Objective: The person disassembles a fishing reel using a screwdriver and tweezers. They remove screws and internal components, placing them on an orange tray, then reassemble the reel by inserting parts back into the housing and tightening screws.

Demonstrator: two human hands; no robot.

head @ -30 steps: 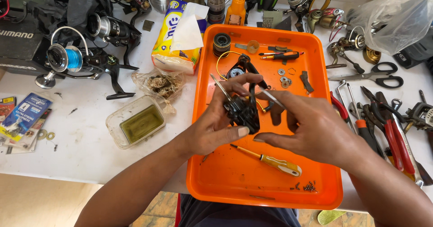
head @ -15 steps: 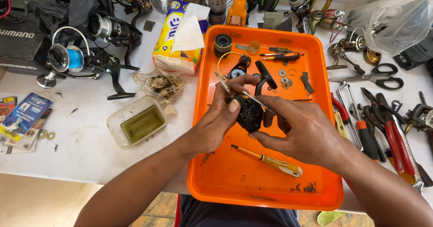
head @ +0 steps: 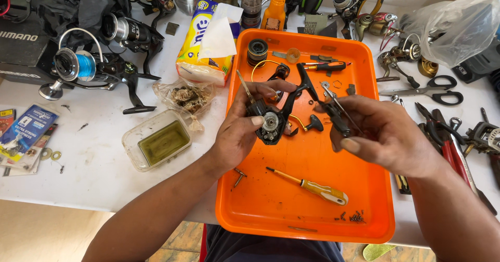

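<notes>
Reel body (head: 268, 122), black and opened, is sitting in the left hand (head: 245, 132), which is closing around it above the orange tray (head: 307, 210); a round gear is showing in its open side. The right hand (head: 383, 134) is pinching a small black part (head: 333, 117) together with a thin metal tool, just beside the body but not touching it.

By my judgement the taking apart is well along: a spool (head: 257, 49), washers, a knob and small screws (head: 353, 217) are already lying loose in the tray, and a yellow screwdriver (head: 307, 185) is resting near its front edge. The gear and inner pieces are still sitting in the body, so some work is remaining.

Compared with half a second ago, the two hands are now standing apart; earlier they were meeting over the body, and the black part is now separated from it.

On the white worktop (head: 94, 173), other reels (head: 83, 67), scissors (head: 435, 87) and pliers are lying around.
</notes>
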